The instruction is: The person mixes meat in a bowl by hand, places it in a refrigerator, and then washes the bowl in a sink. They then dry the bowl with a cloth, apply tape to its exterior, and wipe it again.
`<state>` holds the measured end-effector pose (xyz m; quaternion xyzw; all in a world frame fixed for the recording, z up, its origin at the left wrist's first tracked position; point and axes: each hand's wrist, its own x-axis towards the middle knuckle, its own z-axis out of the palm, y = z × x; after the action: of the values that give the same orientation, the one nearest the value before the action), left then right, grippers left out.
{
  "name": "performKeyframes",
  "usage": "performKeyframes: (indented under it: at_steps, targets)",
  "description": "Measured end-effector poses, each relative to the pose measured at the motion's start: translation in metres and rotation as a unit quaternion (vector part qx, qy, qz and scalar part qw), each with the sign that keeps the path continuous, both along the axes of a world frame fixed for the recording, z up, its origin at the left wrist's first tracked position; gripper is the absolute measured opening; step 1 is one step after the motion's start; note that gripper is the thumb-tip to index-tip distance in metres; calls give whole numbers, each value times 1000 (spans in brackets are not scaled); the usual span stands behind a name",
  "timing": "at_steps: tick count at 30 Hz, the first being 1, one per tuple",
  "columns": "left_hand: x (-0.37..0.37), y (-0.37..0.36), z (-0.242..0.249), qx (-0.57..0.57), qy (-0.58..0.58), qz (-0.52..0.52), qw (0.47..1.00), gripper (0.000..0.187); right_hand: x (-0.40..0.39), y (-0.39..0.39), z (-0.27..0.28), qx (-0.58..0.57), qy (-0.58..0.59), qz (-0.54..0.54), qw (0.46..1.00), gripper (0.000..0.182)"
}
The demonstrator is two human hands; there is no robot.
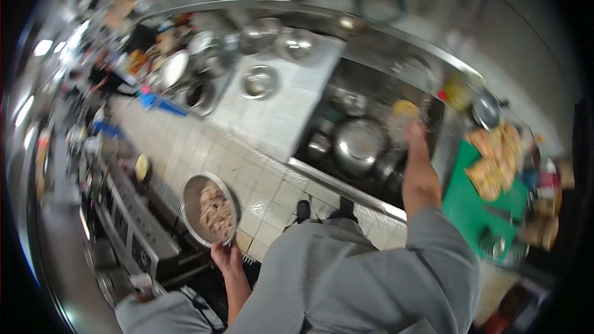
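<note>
My left hand [228, 258] grips the rim of a metal bowl [192, 210], fingers wrapped at its near edge. Pale, chopped pieces that look like raw meat [216, 211] fill part of this bowl, which is held out over the floor. On the other side, my right hand [416, 130] reaches into the sink [337, 167] near the curved tap [427, 74]. Its fingers look closed at a blurred yellowish thing [405, 109], whose kind I cannot make out. Close to that hand, a large metal bowl [360, 147] lies in the sink among smaller metal vessels.
Metal bowls [258, 81] stand on the pale counter [272, 117] left of the sink. At the right, a green cutting board [461, 204] bears yellowish meat pieces [495, 161] and a knife [500, 213]. Kitchen equipment [139, 222] lines the left. Another person [108, 77] stands far back.
</note>
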<state>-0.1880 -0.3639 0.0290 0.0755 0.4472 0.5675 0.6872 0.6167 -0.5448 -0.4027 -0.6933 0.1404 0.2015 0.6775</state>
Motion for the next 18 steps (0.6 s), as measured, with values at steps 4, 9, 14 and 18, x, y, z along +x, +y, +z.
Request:
performKeyframes:
  at_steps: [4,9,14,18]
  targets:
    - [-6,0,9,-39,4,29,999,60,-58,30,183,-173,13,53,984,53]
    - [-26,0,-1,-20,-10,16,1000,66,-45,44,216,-120,128,203,963,57]
    - [-19,-9,10,4,41,2,999,53,-11,58,174,-500,-206,436,720,53]
    - [2,-15,24,9,37,36,999,62,16,75,154,-490,-170,466,717,51]
